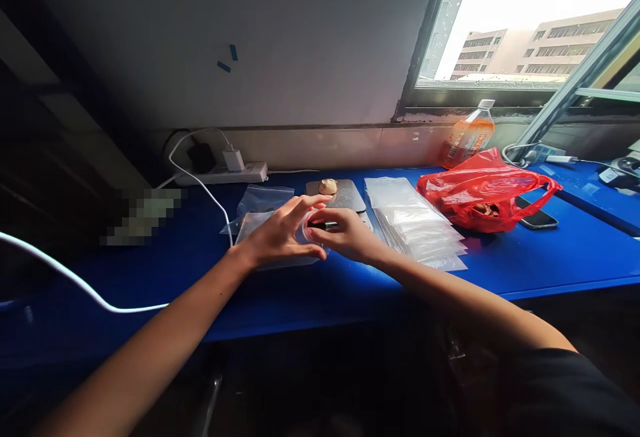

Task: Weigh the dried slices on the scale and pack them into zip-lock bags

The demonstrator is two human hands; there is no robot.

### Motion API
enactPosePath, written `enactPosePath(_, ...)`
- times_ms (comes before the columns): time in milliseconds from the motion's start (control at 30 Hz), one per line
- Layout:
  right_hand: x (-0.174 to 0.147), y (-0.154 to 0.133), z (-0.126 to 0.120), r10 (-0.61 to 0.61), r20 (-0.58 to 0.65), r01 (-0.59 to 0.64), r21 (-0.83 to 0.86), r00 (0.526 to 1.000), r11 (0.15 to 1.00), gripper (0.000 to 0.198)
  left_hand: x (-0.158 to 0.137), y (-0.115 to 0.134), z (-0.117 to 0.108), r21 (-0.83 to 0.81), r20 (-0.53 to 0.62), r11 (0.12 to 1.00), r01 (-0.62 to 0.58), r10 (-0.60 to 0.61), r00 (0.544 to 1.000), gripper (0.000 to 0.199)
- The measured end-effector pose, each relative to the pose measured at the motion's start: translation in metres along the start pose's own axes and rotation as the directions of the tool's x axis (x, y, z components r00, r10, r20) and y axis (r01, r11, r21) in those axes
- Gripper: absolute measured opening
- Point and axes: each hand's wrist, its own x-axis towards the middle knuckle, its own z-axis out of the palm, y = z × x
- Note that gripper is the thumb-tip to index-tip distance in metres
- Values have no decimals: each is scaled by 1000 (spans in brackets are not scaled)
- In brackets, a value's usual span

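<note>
My left hand (285, 231) curves round a small clear round thing (304, 226), thumb below and fingers above; its exact kind is hidden by the hands. From the right, my right hand (345, 233) meets it, thumb and fingers pinched together at its rim. What that pinch holds, if anything, I cannot make out; a dark gap shows between the fingers. Just behind the hands is a flat scale-like plate (350, 195) bearing a pale, roundish lump (327, 187). Clear plastic bags (255, 223) lie under and beside my left hand.
A fanned stack of clear bags (417, 223) lies to the right on the blue table (505, 270). Beyond it are a red plastic bag (493, 187), a phone (537, 213) and an orange drink bottle (470, 133). A power strip (255, 172) and white cable (200, 185) run at left.
</note>
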Motion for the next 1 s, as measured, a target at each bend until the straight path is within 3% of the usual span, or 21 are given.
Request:
enactPosePath(200,-1,-2,2,66,15,-67,62,998,996,18,1,-2,2,144,-7,988,48,-47,999,96)
enactPosePath(367,-2,-2,8,-3,-38,6,68,999,998,18,1,-3,4,186,9,979,78,-81,997,93)
enactPosePath(467,6,-2,-6,-134,-143,116,-129,980,985,18,0,-6,2,207,-24,974,90,-87,996,88)
enactPosePath(567,27,4,-33,-255,-214,129,-470,943,873,13,0,-9,-3,139,-72,981,136,-127,989,83)
enactPosePath(700,59,29,-56,-191,-127,48,-704,973,709,45,1,-10,-11,47,-201,979,197,-184,962,84)
enactPosePath(767,68,42,-57,-137,-53,52,-746,989,664,48,1,-11,-12,16,-232,977,212,-202,951,84)
enactPosePath(867,71,50,-53,-87,-44,24,-755,995,655,31,0,-13,-11,-10,-253,979,206,-201,946,85)
enactPosePath(933,66,46,-52,-97,-49,31,-729,994,683,25,0,-16,-9,-6,-290,984,180,-174,941,88)
enactPosePath(1000,57,35,-52,-140,-26,89,-652,990,753,31,0,-21,-7,21,-325,987,161,-145,935,91)
